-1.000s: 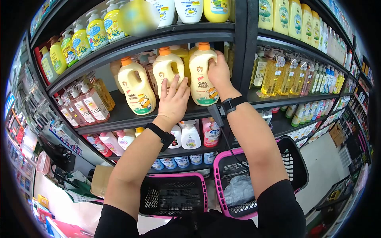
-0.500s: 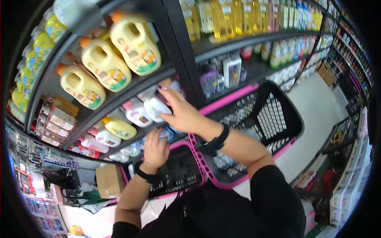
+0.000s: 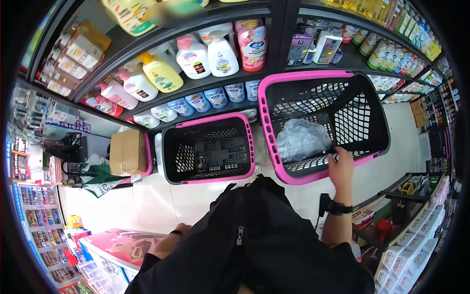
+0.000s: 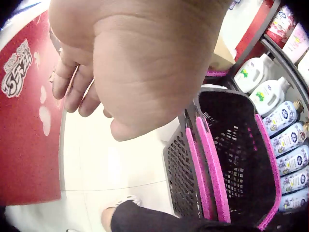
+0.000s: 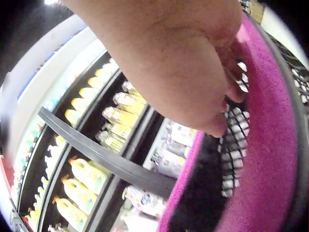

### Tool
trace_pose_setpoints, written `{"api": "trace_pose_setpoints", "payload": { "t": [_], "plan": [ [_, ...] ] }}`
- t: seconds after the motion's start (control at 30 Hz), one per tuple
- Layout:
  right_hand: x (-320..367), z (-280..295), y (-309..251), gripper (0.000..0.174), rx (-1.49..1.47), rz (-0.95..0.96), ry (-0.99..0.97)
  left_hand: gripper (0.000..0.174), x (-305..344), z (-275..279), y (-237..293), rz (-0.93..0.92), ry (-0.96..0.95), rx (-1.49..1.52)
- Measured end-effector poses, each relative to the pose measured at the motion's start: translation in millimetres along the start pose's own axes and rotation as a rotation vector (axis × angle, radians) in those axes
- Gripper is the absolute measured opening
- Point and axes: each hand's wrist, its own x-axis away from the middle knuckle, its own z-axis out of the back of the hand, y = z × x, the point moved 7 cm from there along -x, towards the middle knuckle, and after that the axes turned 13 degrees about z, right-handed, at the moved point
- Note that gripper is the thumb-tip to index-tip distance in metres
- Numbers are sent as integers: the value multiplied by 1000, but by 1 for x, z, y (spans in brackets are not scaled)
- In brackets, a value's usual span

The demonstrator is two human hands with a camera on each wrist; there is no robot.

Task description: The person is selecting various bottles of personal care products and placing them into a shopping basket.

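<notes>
My right hand (image 3: 341, 169) reaches over the near pink rim of the larger black basket (image 3: 363, 78), fingertips just inside it. In the right wrist view the hand (image 5: 178, 72) hangs beside the broad pink rim (image 5: 270, 125), fingers loosely bent and nothing seen in them. Crumpled clear plastic (image 3: 302, 139) lies in that basket, left of the fingers. Low at my left side is the left hand (image 3: 182, 229), partly hidden by the sleeve. The left wrist view shows this hand (image 4: 130, 63) with relaxed, empty fingers, beside a red-topped display (image 4: 34, 121).
A smaller pink-rimmed black basket (image 3: 205, 180) sits on the floor to the left, with a cardboard box (image 3: 128, 153) beyond it. Shelves ahead carry pump bottles (image 3: 223, 55), blue bottles (image 3: 215, 98) and cream jugs (image 3: 129, 17). Stacked white tubs (image 3: 406, 245) stand at right.
Both hands have left the cream jugs, which still stand on the shelf. The right hand has come down to the larger basket; the left has dropped to my side. The view has tilted downward.
</notes>
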Motion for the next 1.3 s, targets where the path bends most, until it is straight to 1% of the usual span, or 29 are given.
{"api": "trace_pose_setpoints", "payload": {
  "t": [0.07,0.1,0.17,0.2,0.23,0.27,0.33,0.37,0.47,0.5,0.53,0.6,0.67,0.7,0.73,0.8,0.83,0.87,0.9,0.93,0.97,1.03,1.07,1.13,1.17,1.2,1.23,1.27,1.3],
  "plan": [
    [13,-11,-28,16,246,184,159,42,-23,23,19,5,-27,37],
    [17,-7,-23,14,122,94,247,45,-80,18,13,110,51,91],
    [22,-16,-14,15,139,88,296,49,-78,82,61,145,142,253],
    [23,-14,-12,16,148,87,321,49,-102,99,74,-26,327,375],
    [20,-14,-14,17,145,61,280,49,-82,126,93,-36,398,559],
    [19,-13,-16,18,160,60,276,50,-36,169,124,-47,464,744],
    [22,-16,-14,19,185,51,262,52,-10,195,158,-90,403,788],
    [24,-15,-13,15,173,3,203,53,-7,192,164,-102,395,731],
    [45,6,-32,18,128,122,430,52,-6,181,173,-127,395,570],
    [58,3,-25,33,110,62,350,50,-19,162,165,-131,407,532],
    [76,5,-20,37,122,13,380,48,-25,146,156,-134,419,495],
    [118,1,-5,44,143,-85,436,39,-26,111,156,-267,306,13],
    [184,-35,53,53,-55,-318,294,36,-53,48,118,-102,173,38],
    [231,-66,94,57,-91,-464,113,36,-45,21,113,-288,261,-281],
    [292,-101,139,60,-19,-436,-41,38,-42,-2,93,-215,181,-223],
    [411,-147,188,55,-88,-613,-689,43,9,-16,67,231,-84,238],
    [467,-154,198,52,-182,-704,-934,39,-3,-32,61,117,14,41],
    [514,-151,199,49,-297,-843,-1088,37,-15,-33,57,91,14,10],
    [547,-144,198,47,-410,-994,-1141,35,-26,-33,56,63,13,-18],
    [568,-136,199,44,-492,-1104,-1112,34,-35,-35,61,33,11,-43],
    [583,-131,203,42,-560,-1195,-1067,32,-39,-41,76,2,4,-64],
    [596,-121,219,38,-644,-1298,-951,28,-35,-45,135,-111,68,-306],
    [596,-118,230,36,-665,-1329,-892,27,-33,-22,178,-189,145,-532],
    [593,-113,256,32,-690,-1373,-786,33,-33,20,235,300,17,393],
    [584,-113,273,30,-694,-1382,-731,41,-30,42,286,246,6,448],
    [574,-113,291,29,-700,-1367,-677,44,-42,70,339,41,155,251],
    [571,-122,322,31,-720,-1274,-643,50,-62,86,388,-155,291,50],
    [551,-117,333,31,-734,-1197,-644,56,-67,93,440,-351,416,-147],
    [526,-107,349,31,-735,-1117,-645,54,-11,126,485,-339,486,174]
  ]
}}
